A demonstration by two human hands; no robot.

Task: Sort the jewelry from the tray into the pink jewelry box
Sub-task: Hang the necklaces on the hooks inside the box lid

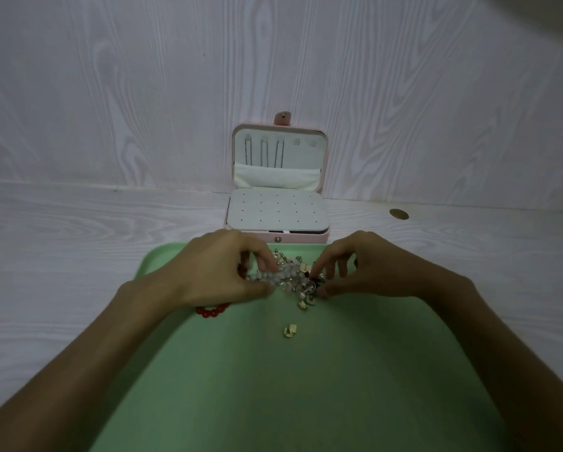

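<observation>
A green tray [273, 386] lies in front of me with a tangled pile of jewelry [294, 277] near its far edge. My left hand [221, 269] pinches a pale beaded bracelet [267, 276] at the pile's left side. My right hand [365, 265] pinches a small dark piece [316, 282] at the pile's right side. A red bead bracelet [212, 310] shows under my left wrist. A small gold piece [289, 331] lies apart, nearer me. The pink jewelry box [276, 190] stands open behind the tray, with three chains hanging in its lid and a white perforated panel over its base.
The tray and box sit on a white wood-grain tabletop [77, 239] against a matching wall. A round cable hole [399, 214] is in the tabletop right of the box.
</observation>
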